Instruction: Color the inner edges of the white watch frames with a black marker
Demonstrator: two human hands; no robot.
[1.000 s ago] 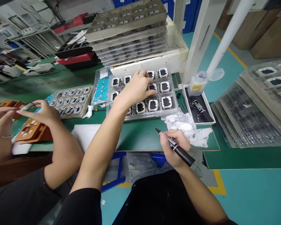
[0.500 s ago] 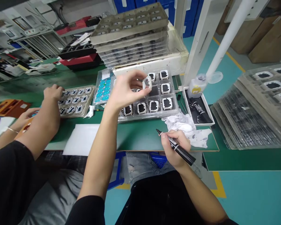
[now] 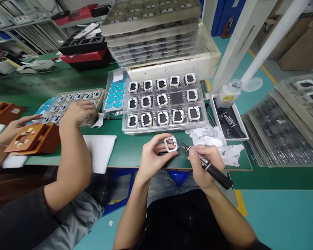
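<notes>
Between the thumb and fingers of my left hand (image 3: 154, 155) is a small white square frame with rounded corners (image 3: 175, 147), held up over the table's front edge. My right hand (image 3: 207, 163) grips a black marker (image 3: 216, 175) like a pen. Its dark tip is bare and points at the frame, a short gap away. Behind both hands lies a clear plastic tray (image 3: 143, 130) with rows of similar white frames in its pockets. One pocket (image 3: 176, 98) in the middle row holds no frame.
Crumpled white cloth (image 3: 208, 136) lies right of the tray, beside a white box (image 3: 246, 138) with a bottle (image 3: 225, 95) and another marker. Stacked trays stand behind (image 3: 156, 41) and at right (image 3: 281, 128). At left, a co-worker's hands (image 3: 79, 113) work near an orange fixture (image 3: 48, 139).
My left hand has come down from above the tray towards me, bringing the white frame close to the marker tip. The co-worker's arm has moved right, and an orange fixture now shows more fully.
</notes>
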